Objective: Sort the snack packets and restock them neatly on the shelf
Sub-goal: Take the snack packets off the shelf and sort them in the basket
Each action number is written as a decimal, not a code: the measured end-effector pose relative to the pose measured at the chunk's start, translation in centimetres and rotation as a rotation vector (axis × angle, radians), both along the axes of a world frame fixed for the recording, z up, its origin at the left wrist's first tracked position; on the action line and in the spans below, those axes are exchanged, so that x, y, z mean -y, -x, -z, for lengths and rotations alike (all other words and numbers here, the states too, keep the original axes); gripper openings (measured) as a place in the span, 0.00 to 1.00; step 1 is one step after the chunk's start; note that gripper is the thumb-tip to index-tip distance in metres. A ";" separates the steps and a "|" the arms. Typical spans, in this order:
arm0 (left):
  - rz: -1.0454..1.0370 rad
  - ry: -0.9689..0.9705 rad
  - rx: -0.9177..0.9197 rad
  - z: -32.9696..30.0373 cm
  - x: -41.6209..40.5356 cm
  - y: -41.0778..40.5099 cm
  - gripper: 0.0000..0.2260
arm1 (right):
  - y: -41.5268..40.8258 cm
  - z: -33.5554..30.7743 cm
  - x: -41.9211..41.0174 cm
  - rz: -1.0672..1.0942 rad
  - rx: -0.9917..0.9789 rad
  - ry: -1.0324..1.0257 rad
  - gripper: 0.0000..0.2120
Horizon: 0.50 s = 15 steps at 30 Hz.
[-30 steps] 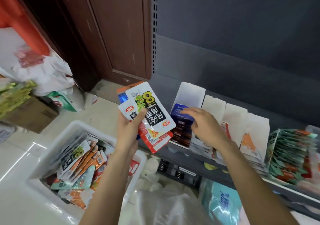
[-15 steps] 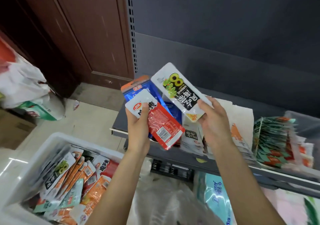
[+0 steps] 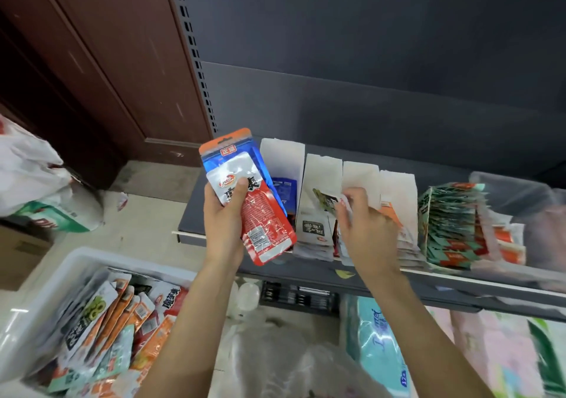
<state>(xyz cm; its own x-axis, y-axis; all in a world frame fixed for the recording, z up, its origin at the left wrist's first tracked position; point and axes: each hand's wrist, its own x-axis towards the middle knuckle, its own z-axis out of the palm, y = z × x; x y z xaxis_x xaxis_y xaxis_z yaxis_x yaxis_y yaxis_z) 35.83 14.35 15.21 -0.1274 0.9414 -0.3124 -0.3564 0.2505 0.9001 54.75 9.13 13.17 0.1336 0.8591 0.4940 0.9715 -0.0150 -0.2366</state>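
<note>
i see my left hand [image 3: 225, 214] raised in front of the shelf [image 3: 361, 278], fingers curled round two snack packets held fanned together: a red packet [image 3: 266, 229] with a white top and a barcode near its lower end in front, my thumb pressed across its white part, and a blue packet [image 3: 232, 149] with an orange header strip behind it, sticking out above. my right hand [image 3: 364, 226] is down among the white cardboard display boxes [image 3: 321, 183] standing in a row on the shelf, its fingers curled and pinching a white packet with green print [image 3: 326, 198] at the mouth of the second and third boxes; how much of it is inside a box i cannot tell. the leftmost box holds dark blue packets [image 3: 284, 192]. right of the boxes stands a dense upright stack of green and orange packets [image 3: 450, 223], and beyond it a blurred clear bin [image 3: 526, 189]. low at the left a white crate [image 3: 46, 278] on the floor holds a loose heap of mixed packets [image 3: 116, 321], orange, white and pale green. below the shelf lie soft tissue packs [image 3: 376, 342] and a clear plastic bag [image 3: 275, 364]. at far left a white plastic bag [image 3: 27, 165] slumps against a brown wooden door [image 3: 107, 61].
</note>
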 end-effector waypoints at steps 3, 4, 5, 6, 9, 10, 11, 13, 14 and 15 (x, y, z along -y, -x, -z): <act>0.022 -0.021 -0.010 -0.3 0.5 -0.6 0.11 | 0.2 1.4 -1.2 -0.138 0.128 0.176 0.10; 0.030 -0.028 -0.008 -0.3 0.6 -0.7 0.10 | 0.1 1.6 -1.5 -0.191 0.148 0.253 0.08; 0.043 -0.032 -0.007 -0.4 0.7 -0.9 0.10 | 0.0 1.8 -1.6 -0.251 0.146 0.337 0.07; 0.057 -0.034 -0.008 -0.4 0.8 -0.9 0.09 | -0.1 1.9 -1.8 -0.310 0.124 0.427 0.07; 0.096 -0.031 -0.023 -0.8 0.9 -1.1 0.07 | -0.7 2.1 -2.1 -0.441 -0.021 0.628 0.11; 0.105 -0.032 -0.023 -0.9 0.9 -1.2 0.07 | -0.9 2.0 -2.1 -0.451 -0.061 0.662 0.11; 0.113 -0.034 -0.018 -1.1 0.9 -1.3 0.07 | -1.1 1.9 -2.1 -0.445 -0.101 0.663 0.11; 0.134 -0.039 0.000 -1.4 0.8 -1.5 0.08 | -1.2 0.9 -2.1 -0.389 -0.261 0.549 0.11; 0.150 -0.041 0.007 -1.5 0.7 -1.6 0.08 | -1.0 -0.2 -2.0 -0.341 -0.408 0.452 0.11; 0.170 -0.044 0.008 -1.6 0.6 -1.7 0.07 | -0.7 -1.3 -2.1 -0.293 -0.593 0.362 0.11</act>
